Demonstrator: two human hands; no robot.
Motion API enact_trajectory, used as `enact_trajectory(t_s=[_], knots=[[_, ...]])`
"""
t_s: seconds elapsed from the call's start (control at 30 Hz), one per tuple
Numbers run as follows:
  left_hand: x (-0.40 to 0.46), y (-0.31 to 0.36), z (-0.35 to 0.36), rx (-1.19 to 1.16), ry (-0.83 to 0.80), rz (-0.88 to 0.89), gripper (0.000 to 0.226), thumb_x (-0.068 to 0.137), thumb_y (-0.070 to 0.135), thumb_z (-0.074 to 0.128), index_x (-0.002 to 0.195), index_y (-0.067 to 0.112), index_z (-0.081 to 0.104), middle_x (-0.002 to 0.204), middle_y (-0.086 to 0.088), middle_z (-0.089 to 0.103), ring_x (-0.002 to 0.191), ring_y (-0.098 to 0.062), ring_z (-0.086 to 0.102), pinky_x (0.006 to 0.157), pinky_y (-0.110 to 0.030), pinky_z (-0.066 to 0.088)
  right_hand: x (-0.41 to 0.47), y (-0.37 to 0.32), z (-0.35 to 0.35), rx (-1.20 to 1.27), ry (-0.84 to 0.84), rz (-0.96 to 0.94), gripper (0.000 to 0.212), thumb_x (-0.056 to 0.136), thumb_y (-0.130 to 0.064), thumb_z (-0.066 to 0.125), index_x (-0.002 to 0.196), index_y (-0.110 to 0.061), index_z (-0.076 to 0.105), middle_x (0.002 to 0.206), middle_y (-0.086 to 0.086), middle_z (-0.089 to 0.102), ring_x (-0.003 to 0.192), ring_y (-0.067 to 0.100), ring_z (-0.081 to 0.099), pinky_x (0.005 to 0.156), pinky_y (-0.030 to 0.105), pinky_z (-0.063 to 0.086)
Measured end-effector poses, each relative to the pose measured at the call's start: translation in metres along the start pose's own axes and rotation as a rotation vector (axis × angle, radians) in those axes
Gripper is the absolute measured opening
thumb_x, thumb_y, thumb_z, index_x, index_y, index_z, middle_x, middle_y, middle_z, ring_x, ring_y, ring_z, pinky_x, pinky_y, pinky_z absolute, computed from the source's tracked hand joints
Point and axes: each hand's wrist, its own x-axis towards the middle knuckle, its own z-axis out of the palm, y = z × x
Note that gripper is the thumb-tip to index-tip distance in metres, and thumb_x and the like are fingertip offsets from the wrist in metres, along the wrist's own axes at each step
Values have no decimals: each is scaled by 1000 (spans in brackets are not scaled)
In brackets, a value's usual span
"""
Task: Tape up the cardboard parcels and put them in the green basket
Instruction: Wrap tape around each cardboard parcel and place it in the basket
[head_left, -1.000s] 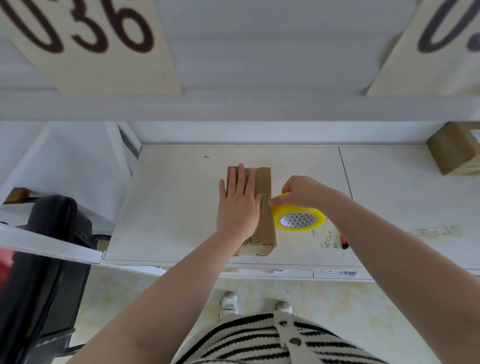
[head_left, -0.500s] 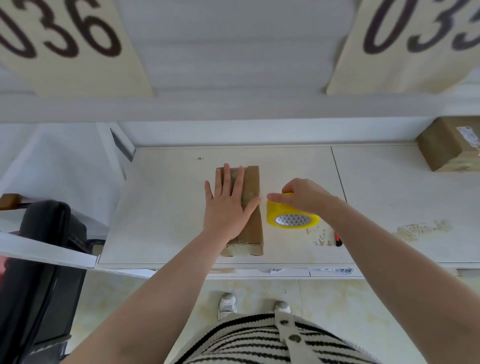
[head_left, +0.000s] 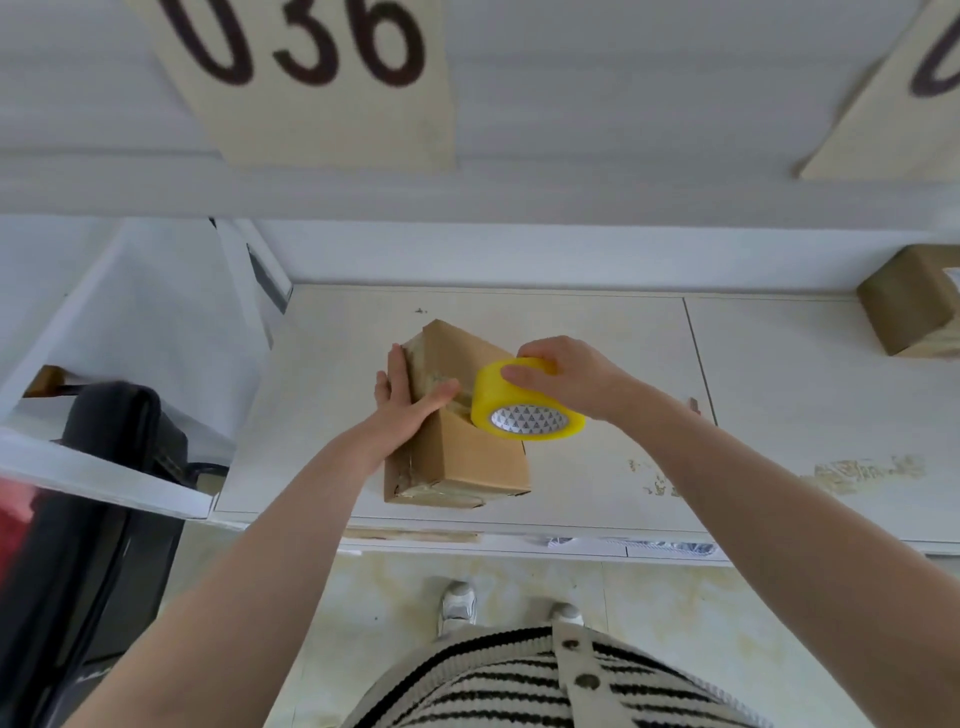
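While the parcel sits tilted on the worktop, the left hand grips its left side, thumb across the top; the right hand clamps the tape roll beside it; stiff and probably light, the parcel is best held by opposite faces.

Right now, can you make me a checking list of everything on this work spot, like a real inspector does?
Surface: pale table, scuffed and stained near its front right.
Job's things: cardboard parcel tipped up on the table; yellow tape roll against its top; second parcel at far right; green basket not seen.
Clutter: nothing seen.
Grips: left hand holds the parcel's side, thumb across the top; right hand grips the tape roll.
Cables: nothing seen.
Surroundings: sign reading 036 above; black chair at left; tiled floor below.
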Motion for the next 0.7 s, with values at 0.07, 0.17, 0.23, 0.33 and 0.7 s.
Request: enact_trajectory(t_s=[0.07, 0.17, 0.23, 0.33, 0.7], knots=[[0, -1, 1, -56, 14, 33, 119, 59, 83, 58, 148, 54, -16, 163, 8, -6, 147, -25, 18, 111, -41, 25, 0, -1, 0, 58, -12, -8, 38, 95, -45, 57, 66, -20, 54, 63, -5, 48, 62, 15, 48, 61, 30, 38], [1, 0, 10, -144, -5, 74, 117, 62, 77, 63, 150, 54, -12, 159, 10, 4, 142, -22, 27, 102, -33, 28, 5, -9, -11, -128, -32, 18, 40, 93, -52, 55, 66, -23, 56, 65, -5, 53, 62, 12, 51, 59, 29, 39], [2, 1, 23, -209, -48, 87, 120, 60, 77, 65, 150, 54, -11, 159, 12, 6, 139, -18, 28, 103, -33, 28, 8, -15, -22, -322, -24, 36, 46, 88, -64, 52, 74, -21, 63, 73, 0, 61, 68, 16, 57, 63, 33, 44], [5, -1, 46, -308, -70, 102, 113, 66, 71, 64, 151, 52, -8, 161, 11, 5, 141, -14, 25, 109, -35, 26, 8, -18, -28, -423, -18, 53, 58, 83, -70, 51, 81, -15, 67, 79, 6, 66, 72, 22, 63, 64, 35, 49], [16, -30, 26, -315, -27, 184, 63, 93, 37, 65, 151, 31, 39, 149, 4, 49, 133, -12, 49, 113, -35, 38, 3, -14, -3, -145, -29, -10, 43, 94, -52, 55, 61, -25, 47, 58, -9, 46, 55, 5, 44, 54, 22, 33]])
